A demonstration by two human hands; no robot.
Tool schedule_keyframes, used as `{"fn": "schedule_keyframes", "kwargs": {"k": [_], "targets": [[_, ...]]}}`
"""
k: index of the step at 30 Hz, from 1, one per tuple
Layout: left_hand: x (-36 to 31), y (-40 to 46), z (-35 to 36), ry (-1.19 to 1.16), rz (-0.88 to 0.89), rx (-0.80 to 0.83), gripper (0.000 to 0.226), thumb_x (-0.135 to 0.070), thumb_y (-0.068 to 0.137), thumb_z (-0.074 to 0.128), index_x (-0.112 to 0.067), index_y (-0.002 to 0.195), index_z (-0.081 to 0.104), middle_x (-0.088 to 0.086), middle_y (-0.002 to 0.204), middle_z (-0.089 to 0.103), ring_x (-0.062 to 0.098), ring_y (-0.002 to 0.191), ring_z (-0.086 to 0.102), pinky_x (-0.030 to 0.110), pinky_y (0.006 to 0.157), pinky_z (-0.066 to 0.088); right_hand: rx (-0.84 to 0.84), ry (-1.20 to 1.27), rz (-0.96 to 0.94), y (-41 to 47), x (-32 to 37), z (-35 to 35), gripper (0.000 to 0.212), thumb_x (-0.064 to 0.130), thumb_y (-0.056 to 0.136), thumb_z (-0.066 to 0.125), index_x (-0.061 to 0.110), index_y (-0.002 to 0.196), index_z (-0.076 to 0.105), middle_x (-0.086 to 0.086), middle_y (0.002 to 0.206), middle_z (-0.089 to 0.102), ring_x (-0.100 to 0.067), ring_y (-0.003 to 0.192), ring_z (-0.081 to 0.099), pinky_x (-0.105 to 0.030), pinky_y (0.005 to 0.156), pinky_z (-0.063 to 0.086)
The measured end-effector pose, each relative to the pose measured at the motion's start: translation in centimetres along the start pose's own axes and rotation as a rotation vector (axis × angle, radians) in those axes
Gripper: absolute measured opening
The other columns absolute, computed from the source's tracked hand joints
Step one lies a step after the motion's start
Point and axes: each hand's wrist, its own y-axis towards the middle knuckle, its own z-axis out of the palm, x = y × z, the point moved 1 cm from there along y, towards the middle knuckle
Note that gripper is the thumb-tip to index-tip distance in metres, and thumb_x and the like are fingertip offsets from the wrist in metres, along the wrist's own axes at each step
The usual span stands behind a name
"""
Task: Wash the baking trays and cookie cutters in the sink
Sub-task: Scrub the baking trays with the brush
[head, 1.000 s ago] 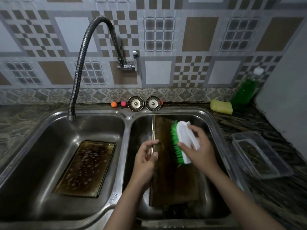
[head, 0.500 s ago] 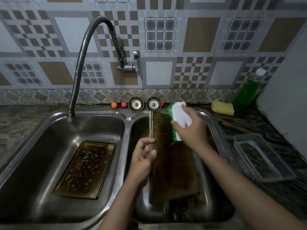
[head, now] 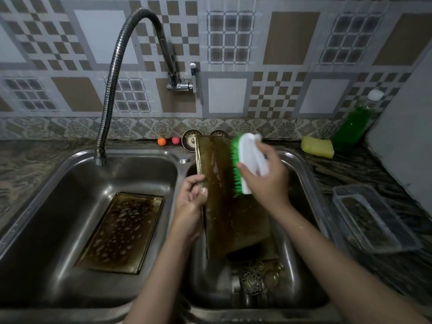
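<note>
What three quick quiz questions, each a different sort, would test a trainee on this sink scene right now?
1. True or false: the flexible metal faucet is pouring water onto the sudsy brown baking tray lying flat in the left basin.
2. Multiple choice: the right hand grips A) the yellow sponge, B) the white scrub brush with green bristles, C) the green dish soap bottle.
3. Fill in: the left hand holds the tilted brown baking tray by its ____ edge.

Key: 1 false, no water shows; 2 B; 3 left. Ornate metal cookie cutters lie below it in the right basin.
</note>
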Motion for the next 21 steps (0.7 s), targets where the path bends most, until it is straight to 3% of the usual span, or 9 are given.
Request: {"fn": "schedule_keyframes", "kwargs": {"k": [2, 5, 9, 12, 14, 17, 21], "targets": [[0.2, 0.6, 0.9, -0.013, -0.011, -0.044, 0.030, 0.009, 0.078, 0.051, -0.015, 0.095, 0.055, -0.001, 0.075, 0.068, 0.012, 0.065, 0.058, 0.026, 0.062, 0.049, 0.066, 0.040, -0.055, -2.0, 2.2, 1.7, 0.056, 0.024, 0.073, 0.080, 0.023, 0.124, 0.058, 0.010, 0.109, 0.061, 0.002, 0.091, 0.056, -0.010, 0.070, 0.049], [-1.1, 1.4, 0.0, -0.036, -0.004, -0.130, 0.035, 0.015, 0.083, 0.046, -0.017, 0.095, 0.055, 0.000, 0.074, 0.068, 0.012, 0.063, 0.060, 0.025, 0.062, 0.051, 0.193, 0.111, -0.113, -8.7, 1.5, 2.4, 0.058, 0.022, 0.074, 0.078, 0.027, 0.127, 0.057, 0.009, 0.117, 0.064, 0.004, 0.102, 0.058, -0.005, 0.080, 0.044], [-2.2, 0.8, -2.2, -0.035, 0.009, -0.080, 0.031, -0.003, 0.071, 0.054, -0.018, 0.097, 0.056, 0.003, 0.079, 0.063, 0.011, 0.065, 0.057, 0.027, 0.065, 0.051, 0.150, 0.089, 0.018, -8.3, -2.7, 0.3, 0.060, 0.015, 0.072, 0.082, 0.044, 0.117, 0.056, 0.025, 0.107, 0.058, 0.005, 0.098, 0.061, -0.002, 0.069, 0.046], [-0.8, -0.2, -1.5, -0.022, -0.055, -0.047, 0.032, -0.003, 0.067, 0.055, -0.016, 0.096, 0.055, -0.001, 0.071, 0.064, 0.009, 0.059, 0.056, 0.026, 0.060, 0.050, -0.001, 0.033, 0.091, -1.9, -3.4, -0.4, 0.055, 0.015, 0.075, 0.079, 0.024, 0.124, 0.055, 0.004, 0.115, 0.061, -0.019, 0.106, 0.059, -0.002, 0.065, 0.045], [0.2, -0.7, -0.3, -0.018, -0.087, -0.011, 0.030, 0.000, 0.071, 0.057, -0.015, 0.097, 0.055, 0.003, 0.074, 0.064, 0.012, 0.060, 0.057, 0.027, 0.061, 0.049, -0.017, 0.047, 0.085, 0.5, -1.6, 0.2, 0.057, 0.018, 0.077, 0.078, 0.018, 0.128, 0.054, 0.000, 0.127, 0.056, -0.015, 0.112, 0.052, -0.002, 0.068, 0.044], [0.1, 0.1, 0.3, -0.048, -0.092, -0.086, 0.029, 0.011, 0.087, 0.045, -0.014, 0.097, 0.055, 0.003, 0.072, 0.068, 0.011, 0.058, 0.060, 0.025, 0.056, 0.053, 0.068, 0.124, 0.002, -2.7, 0.8, 1.9, 0.057, 0.024, 0.073, 0.080, 0.027, 0.125, 0.057, 0.019, 0.119, 0.057, -0.002, 0.105, 0.055, -0.009, 0.081, 0.046], [-2.2, 1.5, -1.9, -0.028, 0.030, -0.156, 0.030, 0.004, 0.075, 0.055, -0.016, 0.098, 0.057, 0.004, 0.076, 0.065, 0.013, 0.065, 0.058, 0.026, 0.065, 0.051, 0.234, 0.176, -0.020, -11.2, -2.2, 1.8, 0.055, 0.021, 0.074, 0.078, 0.040, 0.120, 0.055, 0.038, 0.126, 0.050, 0.007, 0.117, 0.052, -0.007, 0.088, 0.045]]}}
